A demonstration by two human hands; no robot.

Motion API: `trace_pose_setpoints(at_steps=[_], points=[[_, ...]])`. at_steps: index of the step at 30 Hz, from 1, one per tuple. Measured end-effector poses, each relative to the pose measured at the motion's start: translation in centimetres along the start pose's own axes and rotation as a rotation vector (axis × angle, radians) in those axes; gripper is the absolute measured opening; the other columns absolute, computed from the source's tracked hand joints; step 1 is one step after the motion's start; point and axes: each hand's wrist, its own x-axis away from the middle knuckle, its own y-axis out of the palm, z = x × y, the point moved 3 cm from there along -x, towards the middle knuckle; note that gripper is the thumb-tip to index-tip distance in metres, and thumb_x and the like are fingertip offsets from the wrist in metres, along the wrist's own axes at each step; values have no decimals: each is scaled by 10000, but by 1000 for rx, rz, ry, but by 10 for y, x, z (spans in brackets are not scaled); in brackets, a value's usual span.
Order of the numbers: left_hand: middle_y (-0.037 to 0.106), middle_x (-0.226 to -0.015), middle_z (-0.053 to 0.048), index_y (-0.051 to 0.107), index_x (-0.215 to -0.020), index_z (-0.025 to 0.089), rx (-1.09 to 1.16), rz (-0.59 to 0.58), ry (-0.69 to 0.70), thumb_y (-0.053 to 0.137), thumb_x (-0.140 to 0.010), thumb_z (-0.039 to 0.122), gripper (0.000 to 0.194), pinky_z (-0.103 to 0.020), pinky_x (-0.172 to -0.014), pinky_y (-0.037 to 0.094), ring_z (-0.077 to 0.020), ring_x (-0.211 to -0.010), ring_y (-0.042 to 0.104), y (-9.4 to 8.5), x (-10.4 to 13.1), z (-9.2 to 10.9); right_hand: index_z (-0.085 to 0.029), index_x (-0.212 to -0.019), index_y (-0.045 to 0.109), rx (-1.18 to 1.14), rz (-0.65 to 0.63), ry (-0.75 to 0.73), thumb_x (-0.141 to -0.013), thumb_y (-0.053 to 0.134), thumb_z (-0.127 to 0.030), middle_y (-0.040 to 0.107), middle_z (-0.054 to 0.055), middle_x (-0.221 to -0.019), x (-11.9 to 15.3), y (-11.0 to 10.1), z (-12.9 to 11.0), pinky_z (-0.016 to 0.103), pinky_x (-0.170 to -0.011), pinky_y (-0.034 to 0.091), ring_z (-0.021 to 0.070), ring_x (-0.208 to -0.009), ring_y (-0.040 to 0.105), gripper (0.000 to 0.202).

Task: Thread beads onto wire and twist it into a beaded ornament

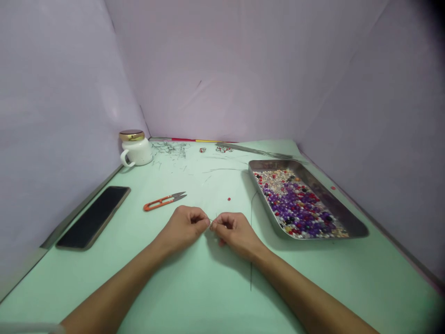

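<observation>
Pale green desk [187, 297], and around its middle the left hand [184, 228] and right hand [238, 234] each had a closed fingertip grip on fine wire [210, 220]. Pinching that close together probably gave better control, tbh.

Shiny grey metal tray [333, 204] of glossy purple plastic-looking beads [290, 204], beside a smooth, glossy white mug [137, 152] with a shiny gold-coloured lid [131, 135].
</observation>
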Motion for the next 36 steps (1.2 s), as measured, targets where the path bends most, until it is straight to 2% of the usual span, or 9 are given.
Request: trace_pose_setpoints(at_steps=[4,8,13,17,20,25,31,34,36], points=[[412,-451,56,591,-612,131,39,-33,-40,502,-676,246,159,-176,-412,265,-62,-438,327,0,-1,-2,-154,-584,507,78,20,-17,-682,507,-248,463,-31,-518,1,1,-1,187,-433,357,73,-443,437,136],[463,-495,31,601,-614,120,22,-26,-42,504,-668,262,181,-179,-415,280,-73,-464,367,1,-2,-6,-150,-606,549,235,56,-102,-684,488,-206,514,-9,-540,1,1,-2,191,-460,350,89,-489,459,114],[478,-507,19,612,-615,115,-92,-59,4,478,-668,254,200,-193,-428,282,-86,-474,379,0,-2,-7,-156,-582,555,374,97,-222,-671,487,-172,535,1,-575,2,2,-3,197,-489,342,100,-538,451,114],[437,-493,29,583,-591,137,-224,-57,74,442,-670,221,182,-198,-426,259,-90,-480,359,-2,1,0,-155,-564,538,384,84,-231,-675,474,-184,520,-5,-568,3,2,-3,200,-488,329,96,-530,437,132],[412,-477,35,551,-569,150,-324,-39,108,427,-669,202,167,-204,-427,245,-91,-474,337,-1,4,7,-154,-546,522,332,56,-181,-671,464,-191,491,-18,-527,4,2,-3,196,-469,313,88,-502,418,142],[402,-480,37,524,-552,151,-357,-46,173,419,-649,157,143,-206,-439,246,-88,-479,324,0,6,11,-163,-526,480,145,0,15,-648,490,-224,424,-48,-441,4,4,0,186,-395,278,69,-407,389,137],[440,-547,32,575,-690,137,-107,-124,148,435,-731,248,183,-196,-462,282,-84,-508,357,-6,0,6,-153,-550,530,-214,-5,109,-605,560,-249,377,-67,-434,1,1,1,191,-392,367,58,-395,341,115],[528,-657,6,579,-851,132,-11,-88,180,469,-731,254,203,-206,-520,337,-97,-573,427,-10,-2,6,-142,-576,571,-390,-25,159,-587,577,-225,362,-71,-410,0,-1,1,196,-387,394,56,-390,300,84],[542,-665,2,579,-871,135,-22,-55,183,486,-731,258,208,-212,-532,348,-100,-582,440,-12,-3,5,-139,-565,572,-436,-22,172,-580,583,-208,376,-64,-422,-1,-2,1,191,-382,400,54,-396,302,72]])
